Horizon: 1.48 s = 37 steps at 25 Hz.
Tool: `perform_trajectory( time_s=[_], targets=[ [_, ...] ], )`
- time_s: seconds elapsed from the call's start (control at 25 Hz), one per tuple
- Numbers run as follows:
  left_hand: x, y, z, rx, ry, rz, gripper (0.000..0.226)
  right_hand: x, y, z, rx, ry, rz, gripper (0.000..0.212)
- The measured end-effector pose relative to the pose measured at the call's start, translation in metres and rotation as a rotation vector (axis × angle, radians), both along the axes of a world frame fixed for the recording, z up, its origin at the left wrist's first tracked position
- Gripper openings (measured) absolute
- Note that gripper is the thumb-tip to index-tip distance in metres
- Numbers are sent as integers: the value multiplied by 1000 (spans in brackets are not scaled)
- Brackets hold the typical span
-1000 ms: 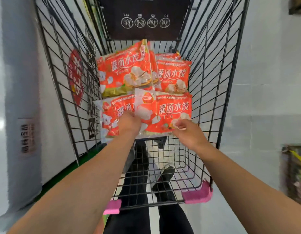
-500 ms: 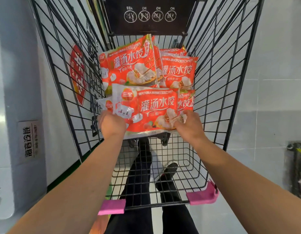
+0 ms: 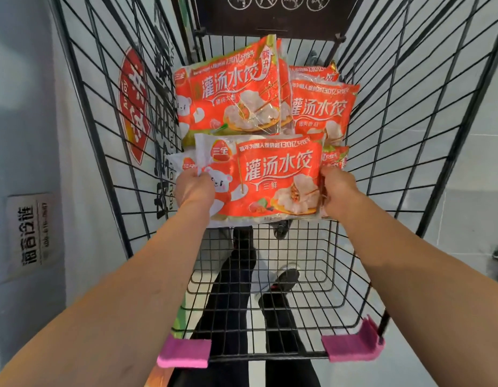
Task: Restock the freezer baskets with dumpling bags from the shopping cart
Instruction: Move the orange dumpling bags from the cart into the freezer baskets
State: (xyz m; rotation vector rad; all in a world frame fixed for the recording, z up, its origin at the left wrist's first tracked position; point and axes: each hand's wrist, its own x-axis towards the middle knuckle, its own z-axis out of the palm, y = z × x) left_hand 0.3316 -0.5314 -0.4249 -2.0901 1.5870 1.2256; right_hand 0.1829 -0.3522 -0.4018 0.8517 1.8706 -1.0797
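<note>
The shopping cart (image 3: 108,163) holds orange dumpling bags at twelve o'clock. The left hand (image 3: 193,189) and right hand (image 3: 338,191) each grip an end of the front bag (image 3: 266,180), with more bags tucked behind it. Those slick hidden ones could slide loose and drop.

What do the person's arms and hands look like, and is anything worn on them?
Both forearms are bare as far as the picture shows: no sleeve is in view. The left hand and the right hand wear no gloves. No watch, bracelet or ring can be seen on either one. Only the backs of the hands show.
</note>
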Motion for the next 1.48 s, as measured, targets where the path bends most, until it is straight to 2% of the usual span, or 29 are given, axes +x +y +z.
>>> perform_trajectory(
  time_s=[0.08, 0.2, 0.36, 0.52, 0.72, 0.84, 1.08, 1.28, 1.48],
  targets=[
    [3, -1, 3, 15, 30, 52, 24, 0, 2, 0, -64, 17, 0, 14],
    [10, 4, 19, 53, 156, 136, 13, 9, 10, 16, -100, 172, 150, 16],
    [28, 16, 36, 92, 278, 206, 11, 16, 18, 57, -26, 395, 325, 18],
    [41, 40, 96, 76, 434, 240, 16, 20, 39, 108, -11, 560, 359, 15],
    [78, 88, 181, -50, 589, 311, 23, 44, 78, 169, -93, 626, 415, 18],
    [119, 123, 222, -119, 652, 343, 25, 68, 97, 207, -191, 668, 452, 16],
    [232, 180, 302, -337, 729, 469, 12, 140, 114, 278, -430, 674, 604, 18],
    [342, 208, 354, -519, 758, 602, 19, 226, 96, 329, -637, 685, 796, 19],
    [454, 246, 385, -725, 724, 787, 22, 333, 73, 352, -754, 627, 993, 17]
  ],
)
